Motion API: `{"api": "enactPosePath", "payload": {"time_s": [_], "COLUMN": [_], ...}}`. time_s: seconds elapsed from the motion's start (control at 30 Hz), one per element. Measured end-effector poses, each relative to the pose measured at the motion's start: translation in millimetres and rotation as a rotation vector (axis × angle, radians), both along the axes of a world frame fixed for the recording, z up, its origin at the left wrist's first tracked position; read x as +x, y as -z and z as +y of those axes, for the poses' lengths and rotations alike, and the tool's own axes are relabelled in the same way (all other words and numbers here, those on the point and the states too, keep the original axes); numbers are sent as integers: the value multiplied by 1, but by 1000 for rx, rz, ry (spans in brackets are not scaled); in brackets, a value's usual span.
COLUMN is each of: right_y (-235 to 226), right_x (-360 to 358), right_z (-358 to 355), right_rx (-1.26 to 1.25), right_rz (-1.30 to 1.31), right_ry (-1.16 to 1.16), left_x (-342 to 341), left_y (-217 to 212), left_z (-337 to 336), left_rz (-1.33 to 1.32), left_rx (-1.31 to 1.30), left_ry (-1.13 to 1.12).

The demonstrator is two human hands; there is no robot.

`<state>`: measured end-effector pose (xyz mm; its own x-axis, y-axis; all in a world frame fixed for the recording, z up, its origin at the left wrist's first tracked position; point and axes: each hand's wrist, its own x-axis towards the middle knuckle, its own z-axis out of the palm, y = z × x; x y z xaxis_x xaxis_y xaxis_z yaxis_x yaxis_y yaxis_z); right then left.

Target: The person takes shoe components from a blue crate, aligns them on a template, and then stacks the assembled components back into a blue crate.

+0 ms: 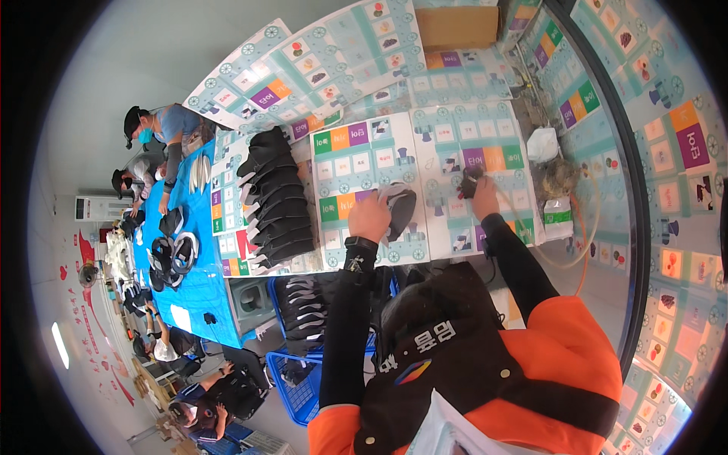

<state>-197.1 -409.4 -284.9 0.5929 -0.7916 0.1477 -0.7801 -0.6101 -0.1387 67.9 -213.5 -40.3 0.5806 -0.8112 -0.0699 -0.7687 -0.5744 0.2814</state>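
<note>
My left hand (369,218) is closed on the edge of a dark grey curved piece (402,212) with a pale rim, which looks like a shoe upper. It is held over the patterned table top (356,167). To its right, my right hand (484,199) is wrapped round a small dark tool (471,182); its exact kind is not clear. A pale hose (595,227) runs near that hand. On the left of the table lies an overlapping row of black curved pieces (277,201) with pale edges.
Patterned panels (341,53) stand at the back. A white bag (542,144) and a packet (557,212) sit by the right wall. Blue crates (299,387) with black pieces stand below the table. Several people work around a blue-covered table (205,280) at left.
</note>
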Motion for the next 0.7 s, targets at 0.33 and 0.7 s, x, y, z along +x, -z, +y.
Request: {"api": "enactPosePath", "payload": {"time_s": [0.33, 0.7], "right_y": [-121, -152], "right_x": [29, 42], "right_z": [44, 99], "right_rx": [1289, 1012], "right_rz": [-675, -298], "right_ry": [246, -82], "left_x": [-6, -11], "left_y": [3, -4], "left_z": [-14, -17], "left_rz": [70, 59], "left_rx": [21, 15], "left_ry": [-13, -25]}}
